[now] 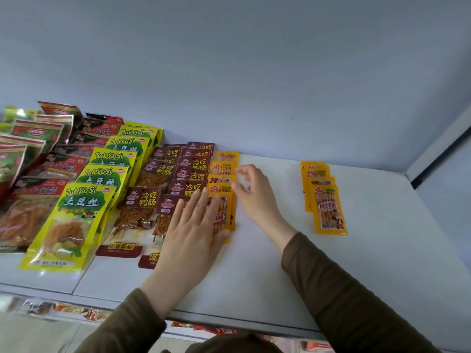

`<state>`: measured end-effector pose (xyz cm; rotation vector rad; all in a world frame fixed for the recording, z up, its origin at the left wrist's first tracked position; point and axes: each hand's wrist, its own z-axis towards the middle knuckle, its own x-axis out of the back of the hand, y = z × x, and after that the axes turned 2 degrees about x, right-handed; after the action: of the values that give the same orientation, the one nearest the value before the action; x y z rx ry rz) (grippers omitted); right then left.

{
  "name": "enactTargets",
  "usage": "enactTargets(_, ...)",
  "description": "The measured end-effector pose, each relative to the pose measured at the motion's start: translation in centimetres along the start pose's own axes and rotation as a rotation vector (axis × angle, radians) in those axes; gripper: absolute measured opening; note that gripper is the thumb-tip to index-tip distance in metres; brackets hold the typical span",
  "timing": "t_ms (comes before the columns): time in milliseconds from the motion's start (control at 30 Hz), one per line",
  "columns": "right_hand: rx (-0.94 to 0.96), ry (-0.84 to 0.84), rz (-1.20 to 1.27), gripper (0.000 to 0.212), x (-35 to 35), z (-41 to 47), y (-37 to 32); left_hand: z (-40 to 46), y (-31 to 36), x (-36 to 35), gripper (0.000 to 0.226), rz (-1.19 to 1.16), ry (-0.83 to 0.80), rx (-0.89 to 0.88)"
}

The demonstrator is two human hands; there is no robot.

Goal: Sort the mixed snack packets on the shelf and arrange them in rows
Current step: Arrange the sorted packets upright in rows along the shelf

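Snack packets lie in rows on a white shelf (254,263). From the left come red-green packets (23,138), dark red-black packets (63,166), yellow-green TuDouSi packets (76,212) and two rows of maroon packets (158,171). A row of narrow orange packets (224,169) runs beside them. My left hand (193,230) lies flat with straight fingers on the nearest orange packet and the maroon one beside it. My right hand (252,192) hovers at the right edge of the orange row, fingers loosely curled, holding nothing. A second small stack of orange packets (326,200) lies apart at the right.
Bare shelf surface stretches between the two orange groups and toward the front edge. The pale back wall (254,85) rises close behind the rows. A side wall (438,154) bounds the shelf at the right. More packets show on a lower shelf (76,309) beneath the front edge.
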<state>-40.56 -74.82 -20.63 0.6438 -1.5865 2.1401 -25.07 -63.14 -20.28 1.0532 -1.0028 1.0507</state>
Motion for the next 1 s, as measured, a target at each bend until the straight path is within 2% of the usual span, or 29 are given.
enactTargets(133,-0.239,-0.007,0.251,0.038,-0.3,3.0,-0.3,1.2,1.6,-0.8,0.071,0.105,-0.096,-0.016)
enactTargets(233,-0.302,-0.018,0.484,0.043,-1.4,4.1,-0.6,2.0,1.8,-1.3,0.062,0.108,-0.154,-0.022)
enactTargets(367,-0.374,-0.008,0.679,0.044,-3.0,4.4,-1.2,2.0,1.2,-1.7,0.059,0.109,-0.183,-0.053)
enactTargets(467,-0.430,0.034,0.784,0.045,-3.3,4.5,-1.6,2.1,0.7,-1.7,0.058,0.106,-0.191,-0.069)
enactTargets(633,-0.433,0.086,0.818,0.039,-3.7,4.3,-0.9,1.8,0.6,-1.9,0.058,0.094,-0.184,-0.073)
enactTargets(733,-0.417,0.107,0.616,0.041,-3.1,5.9,-0.3,1.7,0.4,-2.1,0.057,0.080,-0.170,-0.078)
enactTargets(867,-0.222,-0.049,0.072,0.042,-2.3,8.8,0.2,1.9,0.5,-2.3,0.060,0.072,-0.183,-0.065)
enactTargets(1000,-0.059,-0.087,-0.255,0.039,-2.6,10.2,0.5,2.0,0.4,-2.5,0.062,0.082,-0.192,-0.067)
